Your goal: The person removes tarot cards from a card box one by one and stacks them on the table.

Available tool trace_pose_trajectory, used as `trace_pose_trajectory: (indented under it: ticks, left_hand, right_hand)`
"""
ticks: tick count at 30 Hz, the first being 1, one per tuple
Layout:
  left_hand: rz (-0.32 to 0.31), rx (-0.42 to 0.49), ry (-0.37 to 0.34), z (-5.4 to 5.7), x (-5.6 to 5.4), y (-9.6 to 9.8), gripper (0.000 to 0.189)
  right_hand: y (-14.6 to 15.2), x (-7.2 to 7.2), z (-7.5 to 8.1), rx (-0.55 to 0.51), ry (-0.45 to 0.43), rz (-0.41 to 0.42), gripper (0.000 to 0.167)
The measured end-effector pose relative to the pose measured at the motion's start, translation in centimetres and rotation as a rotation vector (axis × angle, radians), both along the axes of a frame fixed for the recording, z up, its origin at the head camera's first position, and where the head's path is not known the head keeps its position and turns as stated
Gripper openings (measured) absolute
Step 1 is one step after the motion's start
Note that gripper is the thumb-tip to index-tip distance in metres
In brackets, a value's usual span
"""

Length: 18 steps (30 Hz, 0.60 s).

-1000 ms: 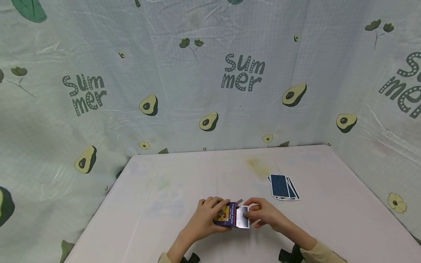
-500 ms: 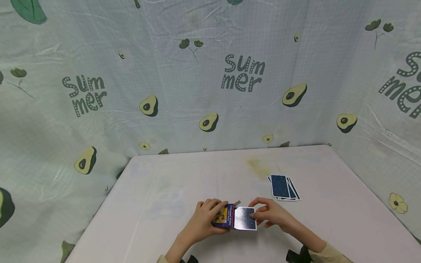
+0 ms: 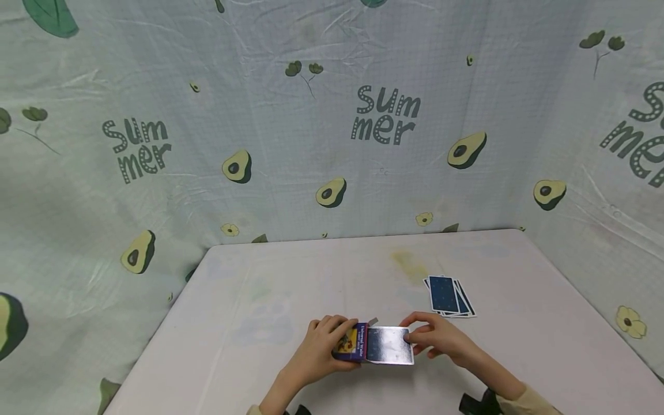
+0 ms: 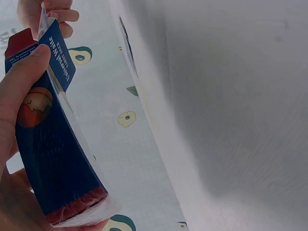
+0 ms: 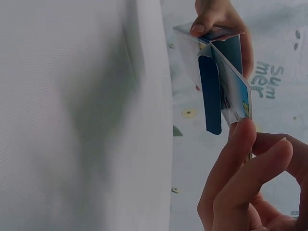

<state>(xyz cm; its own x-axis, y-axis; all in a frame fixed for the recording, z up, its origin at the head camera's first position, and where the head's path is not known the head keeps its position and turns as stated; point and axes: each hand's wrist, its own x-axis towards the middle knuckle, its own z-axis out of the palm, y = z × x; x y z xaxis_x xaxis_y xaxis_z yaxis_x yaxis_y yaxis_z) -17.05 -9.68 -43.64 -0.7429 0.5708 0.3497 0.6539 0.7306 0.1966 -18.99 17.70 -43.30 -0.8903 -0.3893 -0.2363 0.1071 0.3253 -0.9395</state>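
Note:
My left hand (image 3: 323, 350) grips a blue and yellow tarot card box (image 3: 355, 342) printed "Universal Waite", above the table. In the left wrist view the thumb lies over the side of the box (image 4: 57, 149), whose end flap is raised. A tarot card (image 3: 388, 347) with a shiny back sticks most of its length out of the box's right end. My right hand (image 3: 444, 339) pinches the card's outer edge between thumb and fingers. The right wrist view shows the picture face of the card (image 5: 235, 84) beside the flap (image 5: 210, 96). What the box holds inside is hidden.
A slightly fanned pile of blue-backed cards (image 3: 445, 296) lies on the white tabletop (image 3: 259, 276), right and beyond the hands. Behind and beside the table hangs a pale cloth (image 3: 290, 132) printed with avocados and lettering.
My right hand has moved right, drawing the card farther out of the box. The left hand has shifted slightly left with the box; the pile of cards stays put.

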Motion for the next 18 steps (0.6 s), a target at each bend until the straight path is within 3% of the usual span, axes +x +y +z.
trace_pose_trajectory:
  ticks: [18]
  left_hand:
    - [0.033, 0.019, 0.018, 0.0, -0.2, -0.4, 0.075]
  right_hand:
    - [2.5, -0.4, 0.5, -0.026, -0.041, 0.005, 0.042]
